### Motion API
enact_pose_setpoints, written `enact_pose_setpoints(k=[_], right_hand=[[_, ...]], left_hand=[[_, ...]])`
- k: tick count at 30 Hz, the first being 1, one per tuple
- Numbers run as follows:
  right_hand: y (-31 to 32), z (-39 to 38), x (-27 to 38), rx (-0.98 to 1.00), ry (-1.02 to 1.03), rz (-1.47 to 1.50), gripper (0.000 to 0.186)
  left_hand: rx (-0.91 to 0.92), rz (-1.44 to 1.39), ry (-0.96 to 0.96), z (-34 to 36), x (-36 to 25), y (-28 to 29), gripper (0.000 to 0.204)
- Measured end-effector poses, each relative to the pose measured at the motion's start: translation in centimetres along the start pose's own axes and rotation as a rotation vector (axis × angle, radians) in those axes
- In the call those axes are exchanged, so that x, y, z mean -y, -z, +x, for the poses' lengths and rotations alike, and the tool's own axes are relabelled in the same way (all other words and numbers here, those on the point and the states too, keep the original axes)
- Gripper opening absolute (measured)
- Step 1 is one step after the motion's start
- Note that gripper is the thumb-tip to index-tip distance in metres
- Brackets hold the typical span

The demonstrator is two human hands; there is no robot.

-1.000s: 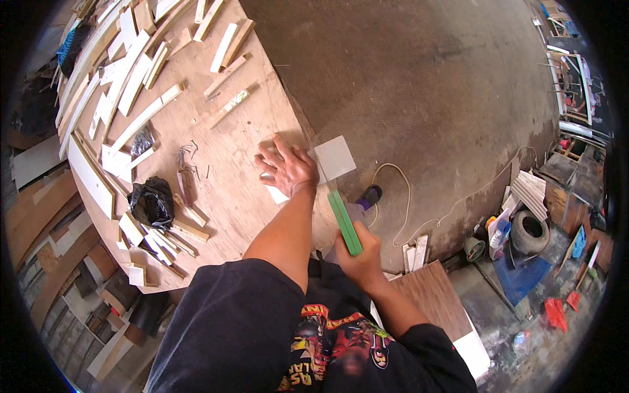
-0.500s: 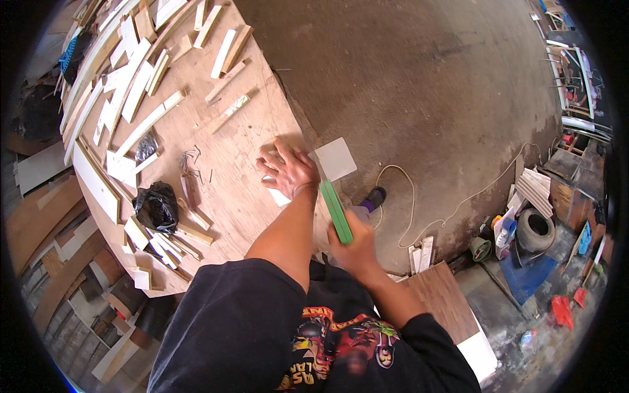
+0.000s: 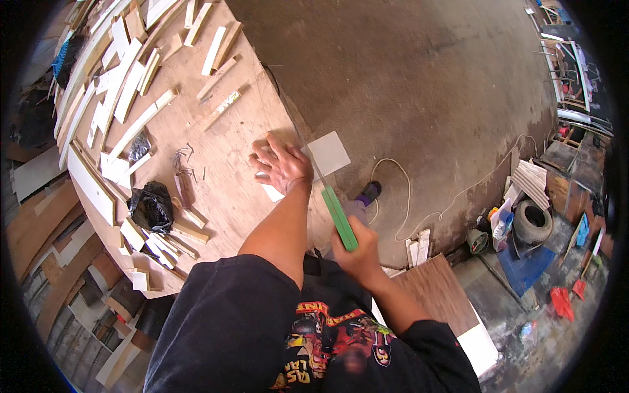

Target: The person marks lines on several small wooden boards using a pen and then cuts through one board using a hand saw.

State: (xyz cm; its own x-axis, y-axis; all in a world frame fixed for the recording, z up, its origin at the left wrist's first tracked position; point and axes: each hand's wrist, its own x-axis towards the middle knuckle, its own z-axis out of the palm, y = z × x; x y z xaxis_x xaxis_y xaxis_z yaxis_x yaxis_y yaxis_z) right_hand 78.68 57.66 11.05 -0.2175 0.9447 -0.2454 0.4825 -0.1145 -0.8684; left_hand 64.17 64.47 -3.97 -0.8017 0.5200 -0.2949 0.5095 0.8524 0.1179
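Note:
My left hand (image 3: pixel 285 165) lies flat with its fingers spread on a white board (image 3: pixel 329 154) at the edge of the wooden worktop. The board sticks out past this edge on the right, and a white corner shows below my wrist. My right hand (image 3: pixel 359 252) is closed round the green handle of a handsaw (image 3: pixel 339 218). Seen nearly edge-on, the thin blade runs up from the handle, across the board, just right of my left hand. How deep the blade sits in the board is hidden.
Several wood offcuts (image 3: pixel 147 124) cover the worktop's left side, with loose nails (image 3: pixel 183 160) and a black plastic bag (image 3: pixel 151 206). A cord (image 3: pixel 409 190) winds over the concrete floor near my shoe (image 3: pixel 371 191). A tyre (image 3: pixel 532 221) stands farther right.
The saw handle and my right hand have moved back toward my body, so more of the blade shows. My left hand stays pressed on the board. The whole view has shifted slightly.

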Motion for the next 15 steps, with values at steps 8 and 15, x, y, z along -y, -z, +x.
enact_pose_setpoints(k=[8,15], right_hand=[[0.6,-0.8,0.4,0.013,-0.009,0.005,0.015],[-1.7,1.9,-0.3,-0.010,0.015,-0.080,0.010]], left_hand=[[-0.012,0.000,0.001,-0.1,0.0,0.3,0.061],[0.009,0.015,0.000,0.0,-0.2,0.6,0.062]])
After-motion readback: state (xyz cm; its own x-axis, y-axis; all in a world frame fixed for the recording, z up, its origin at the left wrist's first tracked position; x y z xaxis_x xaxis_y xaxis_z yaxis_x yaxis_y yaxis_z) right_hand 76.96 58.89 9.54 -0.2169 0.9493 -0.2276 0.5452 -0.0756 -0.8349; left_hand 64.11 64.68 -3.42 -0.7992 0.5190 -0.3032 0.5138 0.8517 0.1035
